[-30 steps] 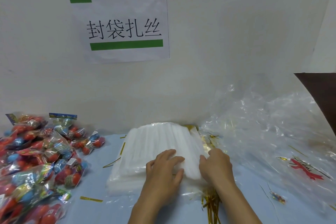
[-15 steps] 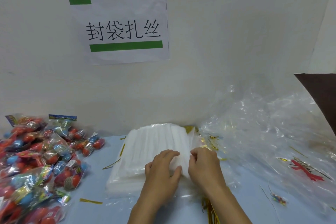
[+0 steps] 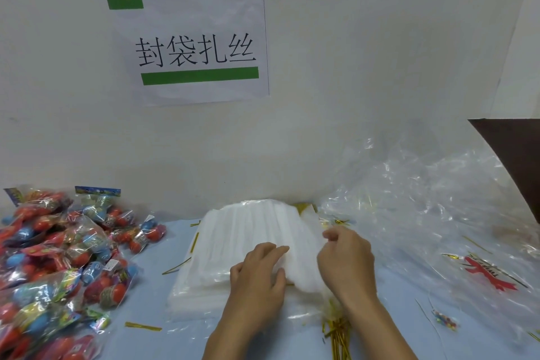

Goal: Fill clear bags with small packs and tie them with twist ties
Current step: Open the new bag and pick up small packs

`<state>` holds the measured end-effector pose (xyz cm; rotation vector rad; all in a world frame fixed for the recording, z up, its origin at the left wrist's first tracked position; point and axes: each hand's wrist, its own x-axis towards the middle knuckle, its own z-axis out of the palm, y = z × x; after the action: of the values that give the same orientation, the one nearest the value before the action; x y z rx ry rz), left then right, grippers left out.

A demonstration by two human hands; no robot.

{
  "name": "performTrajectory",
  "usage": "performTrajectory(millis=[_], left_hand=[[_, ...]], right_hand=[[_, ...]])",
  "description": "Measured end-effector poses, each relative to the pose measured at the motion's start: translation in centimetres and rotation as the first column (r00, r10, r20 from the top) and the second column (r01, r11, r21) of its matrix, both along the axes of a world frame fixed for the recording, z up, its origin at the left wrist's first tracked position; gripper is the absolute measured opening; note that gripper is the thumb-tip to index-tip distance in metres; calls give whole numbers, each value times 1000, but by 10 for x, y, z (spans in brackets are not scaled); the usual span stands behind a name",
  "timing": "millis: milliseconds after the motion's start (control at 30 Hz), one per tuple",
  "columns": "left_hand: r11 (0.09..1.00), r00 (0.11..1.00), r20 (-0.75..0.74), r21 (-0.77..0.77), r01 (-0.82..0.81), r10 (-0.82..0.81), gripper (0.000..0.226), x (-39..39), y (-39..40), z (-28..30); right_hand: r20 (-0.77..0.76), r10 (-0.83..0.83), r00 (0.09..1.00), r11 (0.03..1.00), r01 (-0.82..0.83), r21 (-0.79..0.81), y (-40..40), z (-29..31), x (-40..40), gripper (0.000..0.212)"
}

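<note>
A thick stack of clear bags [image 3: 245, 237] lies on the light blue table [image 3: 163, 339] in front of me. My left hand [image 3: 258, 275] rests flat on the stack's near part, fingers fairly straight. My right hand [image 3: 346, 263] pinches the right edge of the top bag and lifts it off the stack. A bundle of gold twist ties [image 3: 339, 336] lies under my right wrist. Many small colourful packs [image 3: 58, 266] are heaped at the left.
Crumpled clear plastic [image 3: 423, 213] fills the right side of the table, with a red-printed wrapper [image 3: 493, 275] on it. Loose gold ties [image 3: 143, 326] are scattered about. A paper sign [image 3: 193, 44] hangs on the white wall just behind the table.
My right hand moved from the stack's right edge toward its middle, then drew back right and up, peeling the top bag's edge. My left hand stayed on the stack.
</note>
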<state>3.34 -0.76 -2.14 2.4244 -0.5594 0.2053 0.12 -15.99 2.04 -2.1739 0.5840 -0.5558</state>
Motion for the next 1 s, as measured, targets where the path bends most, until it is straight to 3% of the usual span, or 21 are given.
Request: performTrajectory(millis=[100, 167, 400, 467, 533, 667, 833, 1000], left_hand=[[1000, 1000, -1, 1, -10, 10, 39, 1, -1, -1], [1000, 1000, -5, 5, -9, 9, 38, 1, 0, -1], [1000, 1000, -18, 8, -3, 3, 37, 0, 1, -1], [1000, 1000, -19, 9, -2, 3, 37, 1, 1, 0], [1000, 1000, -18, 9, -2, 2, 37, 0, 0, 0], [1000, 1000, -19, 2, -1, 1, 37, 0, 0, -1], [1000, 1000, -21, -5, -1, 1, 36, 0, 0, 1], [997, 1000, -25, -74, -10, 8, 38, -2, -1, 5]], right_hand=[[-313, 13, 950, 994, -46, -100, -10, -4, -5, 14], [-398, 13, 917, 987, -75, -140, -11, -7, -6, 17], [-353, -4, 935, 992, -41, -118, -7, -10, -2, 7], [-365, -31, 930, 988, -27, -154, -5, -8, 0, 16], [-367, -93, 926, 973, 6, -231, -1, -7, 1, 11], [-317, -116, 941, 956, 19, -293, 1, -12, 2, 25], [-106, 13, 994, 995, -2, 103, -3, -8, 5, 15], [128, 154, 980, 966, -176, 191, 7, 2, 4, 21]])
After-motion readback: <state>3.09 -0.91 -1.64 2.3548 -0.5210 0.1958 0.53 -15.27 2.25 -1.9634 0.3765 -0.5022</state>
